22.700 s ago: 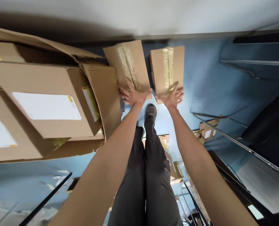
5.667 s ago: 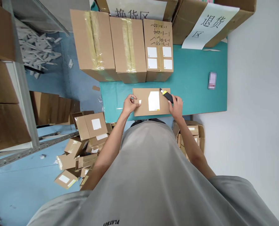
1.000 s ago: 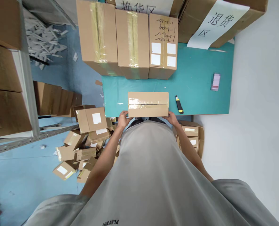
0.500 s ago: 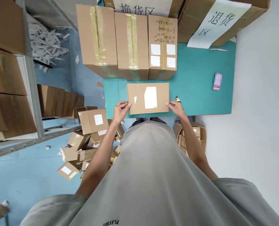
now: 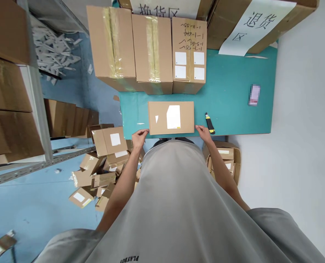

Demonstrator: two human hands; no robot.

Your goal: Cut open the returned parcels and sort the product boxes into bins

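A flat brown cardboard box [image 5: 159, 126] with a white label and a small white scrap on top lies on the green table, near its front edge. At the box's lower left corner is my left hand [image 5: 140, 138], fingers drawn together, the tips right beside the cardboard. My right hand [image 5: 204, 134] is just off the lower right side, its fingers also pinched together with nothing visible in them. To the right of that hand rests a black and yellow utility knife [image 5: 210, 123].
Three taped cartons [image 5: 154, 51] stand along the table's back. Behind them are larger boxes with paper signs [image 5: 257, 23]. A blurred pink item [image 5: 253, 95] lies right on the table [image 5: 233, 109]. Boxes pile [image 5: 104, 146] on the floor at left; an open carton [image 5: 237, 160] sits below right.
The cardboard box has come down flat on the table, slightly nearer me. Both hands have let go of its sides and moved down and outward. The utility knife is now fully uncovered.
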